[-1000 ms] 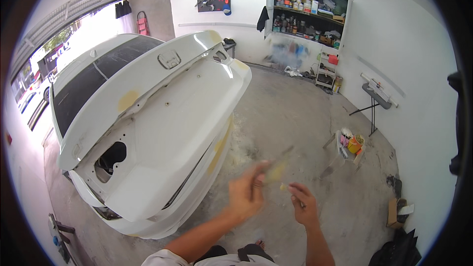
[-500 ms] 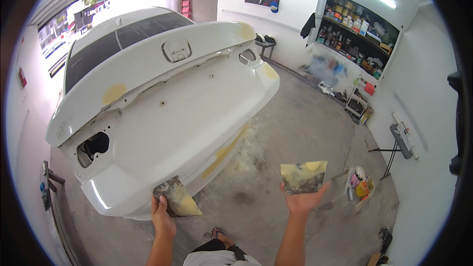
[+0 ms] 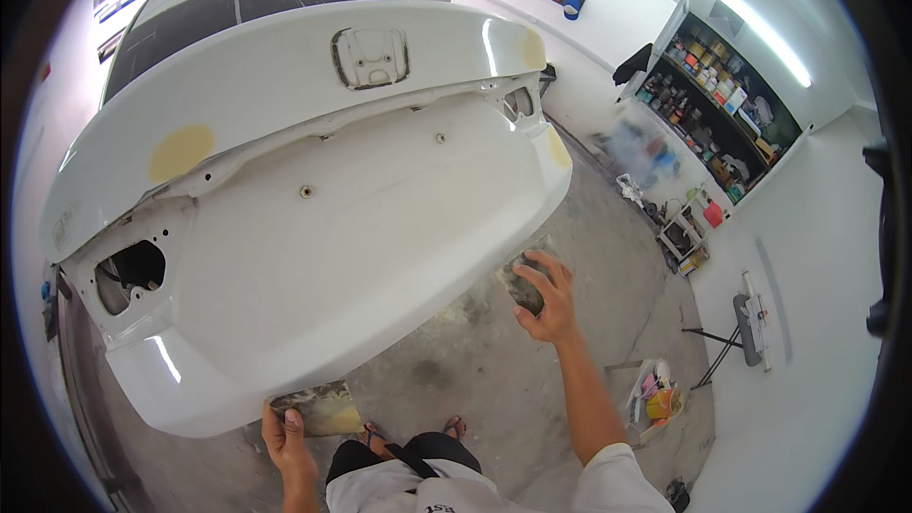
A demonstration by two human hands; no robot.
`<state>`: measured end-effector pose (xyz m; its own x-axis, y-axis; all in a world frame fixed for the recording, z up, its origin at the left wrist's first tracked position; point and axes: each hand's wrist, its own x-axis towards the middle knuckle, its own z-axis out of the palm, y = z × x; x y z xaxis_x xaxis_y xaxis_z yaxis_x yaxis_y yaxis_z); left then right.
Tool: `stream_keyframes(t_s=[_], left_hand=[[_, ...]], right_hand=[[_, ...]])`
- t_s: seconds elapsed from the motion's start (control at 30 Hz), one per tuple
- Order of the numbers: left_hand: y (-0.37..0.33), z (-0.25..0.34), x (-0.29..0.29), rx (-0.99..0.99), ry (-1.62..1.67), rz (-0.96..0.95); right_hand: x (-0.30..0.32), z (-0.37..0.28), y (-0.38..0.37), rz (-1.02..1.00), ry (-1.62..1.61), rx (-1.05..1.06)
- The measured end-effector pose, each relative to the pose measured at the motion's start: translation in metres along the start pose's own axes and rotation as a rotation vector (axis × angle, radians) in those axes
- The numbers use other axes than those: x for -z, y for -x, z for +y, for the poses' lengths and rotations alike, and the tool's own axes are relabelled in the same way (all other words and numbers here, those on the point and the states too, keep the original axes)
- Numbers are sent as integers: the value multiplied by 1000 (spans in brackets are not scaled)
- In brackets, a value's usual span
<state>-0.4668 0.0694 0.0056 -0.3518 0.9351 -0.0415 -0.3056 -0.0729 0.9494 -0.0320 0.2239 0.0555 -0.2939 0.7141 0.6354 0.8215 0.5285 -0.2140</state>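
At the lower edge of a white car's rear (image 3: pixel 342 256), my left hand (image 3: pixel 288 451) pinches a thin square sheet (image 3: pixel 332 408), dark and smeared with pale yellow. Its thumb lies on top. To the right, my right hand (image 3: pixel 553 309) curls its spread fingers over a similar dark, yellow-smeared sheet (image 3: pixel 522 293) beside the car's right lower edge. That hand hides much of the sheet, and I cannot tell whether the sheet touches the car. Yellow patches mark the upper panel (image 3: pixel 275 66) at left and right.
Low on the right stands a small holder with an orange container (image 3: pixel 660 406). Behind it is a folding stand (image 3: pixel 750 328) by the wall. An open wall cabinet (image 3: pixel 727 100) holds several cans and bottles. My feet in sandals (image 3: pixel 456 427) are on the grey floor.
My right hand has moved up and left toward the car, turning from palm-up to fingers over its sheet. My left hand is slightly lower and left. The view has shifted closer to the car.
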Motion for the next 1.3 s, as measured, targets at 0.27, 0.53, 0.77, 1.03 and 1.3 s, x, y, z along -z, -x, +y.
stream_keyframes(t_s=[0.27,0.53,0.77,1.03,1.3], left_hand=[[3,-8,-5,-55,36,112],[3,-13,-11,-82,26,229],[4,-17,-12,-78,62,260],[4,-11,-20,-63,60,307],[4,-11,-19,-70,45,278]], right_hand=[[-26,35,-14,-13,-28,-2],[-12,30,9,-3,-40,60],[-15,26,-14,-49,-49,13],[-1,15,-13,-97,-49,28],[-8,3,-5,-163,-51,13]])
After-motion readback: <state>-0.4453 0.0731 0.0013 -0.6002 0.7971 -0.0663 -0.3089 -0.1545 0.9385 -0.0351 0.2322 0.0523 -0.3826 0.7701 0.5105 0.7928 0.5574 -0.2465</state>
